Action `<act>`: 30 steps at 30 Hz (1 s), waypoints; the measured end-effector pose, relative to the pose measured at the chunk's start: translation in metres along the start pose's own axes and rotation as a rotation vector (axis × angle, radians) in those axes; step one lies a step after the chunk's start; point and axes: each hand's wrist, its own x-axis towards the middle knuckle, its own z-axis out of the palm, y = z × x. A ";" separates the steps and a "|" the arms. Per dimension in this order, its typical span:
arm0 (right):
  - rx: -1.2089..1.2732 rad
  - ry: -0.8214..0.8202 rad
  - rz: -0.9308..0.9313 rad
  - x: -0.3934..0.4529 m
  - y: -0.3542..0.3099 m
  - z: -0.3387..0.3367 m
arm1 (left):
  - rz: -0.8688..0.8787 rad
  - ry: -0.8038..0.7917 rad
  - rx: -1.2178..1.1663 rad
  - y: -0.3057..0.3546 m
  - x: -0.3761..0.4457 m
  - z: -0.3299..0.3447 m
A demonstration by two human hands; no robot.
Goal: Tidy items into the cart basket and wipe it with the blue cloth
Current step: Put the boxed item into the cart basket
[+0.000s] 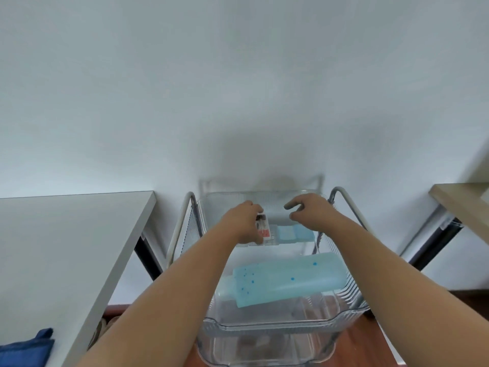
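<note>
A: Head view shows the clear ribbed plastic cart basket (352, 292) against the white wall (238, 88); where do the hands sit?

B: Both reach over its far end; the left hand (246, 221) has its grip clamped on a small clear packet with red and dark printing (262, 229); the right hand (309, 210) hovers just beside it, its grip apart, fingers curled around nothing.

A: And the items?

B: A long pale blue plastic bottle with dark blue dots (285, 280) lies on its side in the basket, long axis across it, neck pointing left; a light blue folded pad (296, 233) lies at the far end, under the right hand.

A: The cloth?

B: A dark blue cloth (25, 349) rests on the grey bench (66, 247) at left, well apart from the basket; a wooden bench (463, 207) stands at right.
</note>
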 end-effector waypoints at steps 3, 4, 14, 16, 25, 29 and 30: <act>0.022 0.008 0.041 -0.002 0.008 0.004 | -0.007 -0.005 0.012 0.002 0.011 0.015; 0.033 0.019 0.052 -0.001 0.010 0.006 | -0.003 -0.004 0.031 0.004 0.014 0.019; 0.107 0.128 0.094 0.006 0.017 0.028 | 0.047 0.023 0.117 0.006 0.038 0.039; 0.115 0.127 0.090 0.006 0.018 0.030 | 0.042 0.020 0.110 0.005 0.039 0.041; 0.039 0.038 0.077 0.004 0.015 0.037 | -0.053 0.029 0.087 -0.024 0.025 0.029; -0.150 -0.041 -0.034 0.015 0.001 0.041 | -0.125 -0.044 0.132 -0.040 0.016 0.026; -0.213 -0.065 -0.063 0.017 -0.002 0.043 | -0.133 -0.049 0.142 -0.041 0.014 0.027</act>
